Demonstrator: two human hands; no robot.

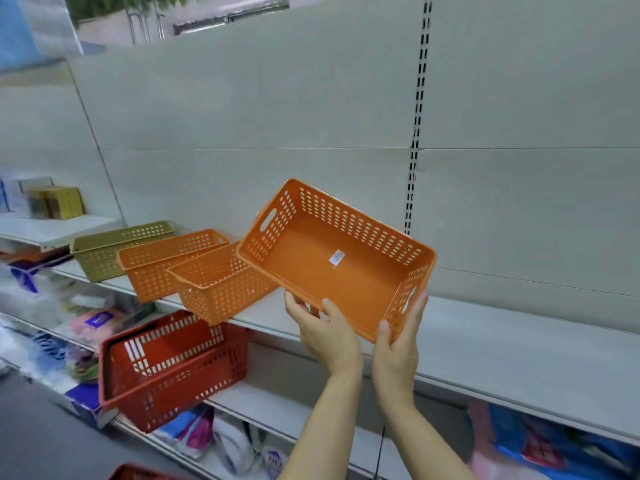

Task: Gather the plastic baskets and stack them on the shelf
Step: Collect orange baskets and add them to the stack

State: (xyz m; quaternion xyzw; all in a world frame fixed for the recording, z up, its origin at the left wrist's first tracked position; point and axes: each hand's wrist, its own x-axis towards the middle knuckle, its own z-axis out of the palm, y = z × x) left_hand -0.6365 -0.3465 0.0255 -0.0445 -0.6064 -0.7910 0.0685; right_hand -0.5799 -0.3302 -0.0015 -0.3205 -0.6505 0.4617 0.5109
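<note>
**A:** You've got the orange basket (pixel 332 261) up in both hands, tilted so its open top faces you, price sticker showing on the floor of it. Your left hand (pixel 327 332) has its grip on the near long rim, thumb over the edge and fingers curled underneath. Your right hand (pixel 398 344) is clamped on the end wall by the handle slot, thumb on the near corner.

**B:** And it's off the shelf (pixel 519 351) entirely, hanging above the front lip, just right of the row.

**A:** Right. Three still sit there apart: the nearest orange basket (pixel 214 282), which the one you hold overlaps from this angle, a second orange basket (pixel 162 265) behind it, then the olive basket (pixel 110 251) farthest left. None nested yet, I'd say.

**B:** What worries you?

**A:** The tilt. If you bring it down at this angle onto the nearest one, a corner could catch the rim and shove it. That basket already pokes over the shelf edge, so a nudge might tip it off, down toward the red basket (pixel 173 365) on the shelf below.

**B:** Level it first, then.

**A:** Yes, and line up the long sides, or it'll probably jam partway instead of nesting.
</note>
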